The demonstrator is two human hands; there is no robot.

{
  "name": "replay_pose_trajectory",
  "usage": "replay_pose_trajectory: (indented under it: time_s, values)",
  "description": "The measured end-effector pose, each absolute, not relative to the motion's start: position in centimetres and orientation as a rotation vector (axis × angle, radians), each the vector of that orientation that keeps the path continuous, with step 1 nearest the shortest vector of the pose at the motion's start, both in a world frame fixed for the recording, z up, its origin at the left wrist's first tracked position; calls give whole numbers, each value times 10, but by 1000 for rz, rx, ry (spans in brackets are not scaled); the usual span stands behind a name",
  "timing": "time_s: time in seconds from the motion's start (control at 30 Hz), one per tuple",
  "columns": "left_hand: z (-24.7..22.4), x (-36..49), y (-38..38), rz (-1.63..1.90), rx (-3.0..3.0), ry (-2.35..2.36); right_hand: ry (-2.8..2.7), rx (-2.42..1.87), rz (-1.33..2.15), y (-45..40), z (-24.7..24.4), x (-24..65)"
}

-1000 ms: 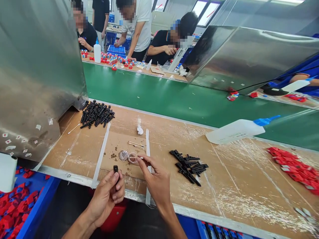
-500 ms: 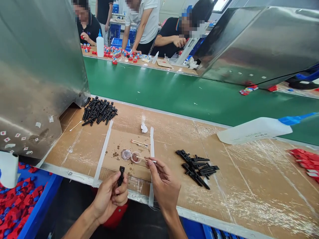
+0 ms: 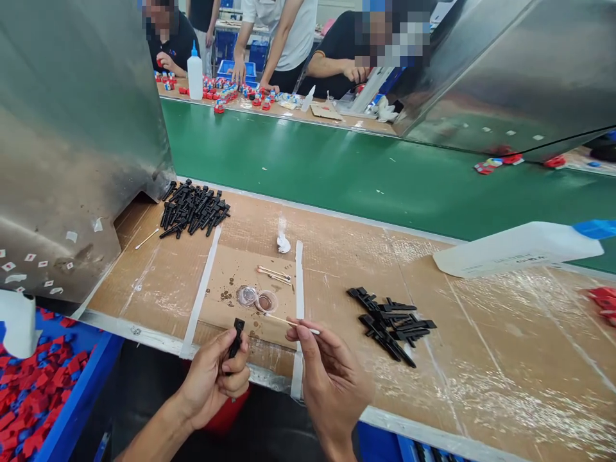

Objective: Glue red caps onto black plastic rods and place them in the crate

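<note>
Big green belt runs across the middle, with a bent metal panel on the left, stickers dotted along its lower part. Another metal panel is over on the far right. Past the belt there's a person in a white shirt leaning over the far bench, plus a blue-tipped bottle and loads of red bits. Bottom left: blue bin full of red and blue parts.
</note>
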State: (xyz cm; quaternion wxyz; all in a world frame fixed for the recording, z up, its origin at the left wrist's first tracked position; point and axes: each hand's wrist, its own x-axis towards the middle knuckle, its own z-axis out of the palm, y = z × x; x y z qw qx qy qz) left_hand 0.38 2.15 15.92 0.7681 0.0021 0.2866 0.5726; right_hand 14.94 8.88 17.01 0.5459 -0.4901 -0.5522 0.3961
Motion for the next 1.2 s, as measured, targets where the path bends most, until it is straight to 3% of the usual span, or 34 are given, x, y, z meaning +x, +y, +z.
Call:
replay_pose_trajectory:
  time_s: [0.57, 1.2]
  values:
    - [157, 3, 20, 1238, 0, 590, -1393, -1056, 1141, 71, 154, 139]
    - [156, 2, 18, 1247, 22, 582, -1478, -1047, 1099, 70, 150, 137]
